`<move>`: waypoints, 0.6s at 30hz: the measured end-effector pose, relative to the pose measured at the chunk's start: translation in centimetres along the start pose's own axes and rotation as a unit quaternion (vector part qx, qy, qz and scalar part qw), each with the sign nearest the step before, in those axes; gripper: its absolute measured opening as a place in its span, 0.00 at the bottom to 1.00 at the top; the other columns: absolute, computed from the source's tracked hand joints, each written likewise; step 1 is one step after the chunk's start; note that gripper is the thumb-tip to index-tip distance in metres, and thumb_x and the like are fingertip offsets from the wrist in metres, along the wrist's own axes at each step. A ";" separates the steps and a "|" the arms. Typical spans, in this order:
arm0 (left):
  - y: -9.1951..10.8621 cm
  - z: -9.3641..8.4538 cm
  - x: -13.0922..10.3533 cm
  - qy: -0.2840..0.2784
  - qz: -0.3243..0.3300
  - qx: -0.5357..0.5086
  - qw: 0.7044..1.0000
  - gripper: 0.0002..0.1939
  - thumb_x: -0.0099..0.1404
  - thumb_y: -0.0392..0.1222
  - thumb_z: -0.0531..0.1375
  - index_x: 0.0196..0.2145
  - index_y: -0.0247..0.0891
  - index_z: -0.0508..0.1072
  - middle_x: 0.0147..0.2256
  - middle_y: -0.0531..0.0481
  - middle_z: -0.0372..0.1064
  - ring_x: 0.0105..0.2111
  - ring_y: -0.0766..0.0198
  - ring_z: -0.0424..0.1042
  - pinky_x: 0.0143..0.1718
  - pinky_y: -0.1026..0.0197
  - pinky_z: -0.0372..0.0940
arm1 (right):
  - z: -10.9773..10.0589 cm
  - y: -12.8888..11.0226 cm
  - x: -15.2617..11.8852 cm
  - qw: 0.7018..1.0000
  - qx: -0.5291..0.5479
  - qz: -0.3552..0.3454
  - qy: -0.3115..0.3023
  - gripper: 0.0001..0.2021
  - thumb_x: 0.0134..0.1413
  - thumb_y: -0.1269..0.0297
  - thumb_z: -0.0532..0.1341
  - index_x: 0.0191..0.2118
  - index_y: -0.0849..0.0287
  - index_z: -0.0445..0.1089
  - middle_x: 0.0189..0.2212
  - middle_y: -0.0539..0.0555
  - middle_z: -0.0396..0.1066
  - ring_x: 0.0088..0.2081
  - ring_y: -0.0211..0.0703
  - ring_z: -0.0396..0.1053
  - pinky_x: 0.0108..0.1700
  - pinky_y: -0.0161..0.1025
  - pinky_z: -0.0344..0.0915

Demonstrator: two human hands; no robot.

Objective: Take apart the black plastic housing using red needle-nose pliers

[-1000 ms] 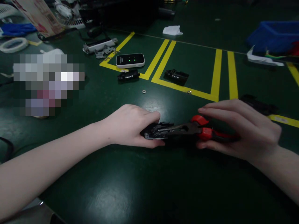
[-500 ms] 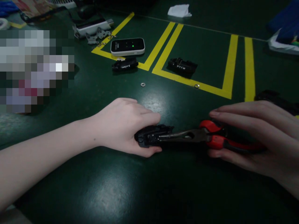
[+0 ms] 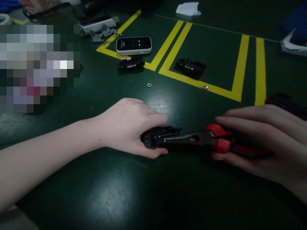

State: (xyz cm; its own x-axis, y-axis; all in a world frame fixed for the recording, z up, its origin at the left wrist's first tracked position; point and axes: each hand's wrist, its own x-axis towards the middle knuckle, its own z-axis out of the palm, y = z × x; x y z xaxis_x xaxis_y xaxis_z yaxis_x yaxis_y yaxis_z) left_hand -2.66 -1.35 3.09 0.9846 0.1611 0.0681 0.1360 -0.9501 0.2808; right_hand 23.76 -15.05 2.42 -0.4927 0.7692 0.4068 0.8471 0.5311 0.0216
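My left hand [image 3: 134, 127] is closed round a small black plastic part [image 3: 151, 138] on the dark green tabletop, its thumb along the near side. In my right hand [image 3: 266, 140] are long-nose pliers [image 3: 203, 139] with red and black handles. The pliers' jaws point left and their tips touch the top of the black part. Whether the tips pinch anything small there is too dark to tell. My left palm hides the far left end of the part, and my right fingers cover much of the handles.
Beyond my hands lie two similar black parts [image 3: 131, 65] [image 3: 190, 66] and two small metal rings [image 3: 149, 85] [image 3: 205, 87]. A white box-like device [image 3: 133, 46] with green lights stands behind, near metal brackets [image 3: 103, 33]. Another dark part [image 3: 285, 103] lies right, past my right hand.
The whole view has shifted slightly, so the table items sit a little further right. Both hands keep their grips, and the pliers stay against the black part. A second green light shows on the device.
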 end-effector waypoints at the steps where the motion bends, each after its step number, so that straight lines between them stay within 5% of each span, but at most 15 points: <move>1: 0.0 0.0 0.0 -0.002 0.000 -0.001 1.000 0.18 0.65 0.58 0.57 0.30 0.40 0.67 0.24 0.56 0.66 0.24 0.64 0.68 0.28 0.61 0.57 | 0.0 0.1 0.0 1.000 -0.002 -0.007 0.002 0.23 0.61 0.50 0.60 0.54 0.60 0.64 0.43 0.62 0.71 0.41 0.51 0.71 0.36 0.47 0.70; 18: -0.1 0.0 0.0 0.005 0.009 0.006 1.000 0.18 0.64 0.58 0.59 0.32 0.40 0.67 0.25 0.55 0.67 0.25 0.64 0.69 0.28 0.61 0.55 | 0.2 0.4 -0.3 1.000 0.025 -0.009 0.001 0.23 0.57 0.53 0.64 0.53 0.63 0.66 0.44 0.62 0.71 0.41 0.49 0.72 0.36 0.44 0.71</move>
State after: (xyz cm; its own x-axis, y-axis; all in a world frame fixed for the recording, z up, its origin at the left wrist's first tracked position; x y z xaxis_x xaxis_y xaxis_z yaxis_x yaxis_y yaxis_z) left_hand -2.69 -1.26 3.05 0.9859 0.1459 0.0819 0.1192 -0.9558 0.2687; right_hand 24.19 -14.95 2.13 -0.5067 0.7588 0.4092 0.8271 0.5618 -0.0176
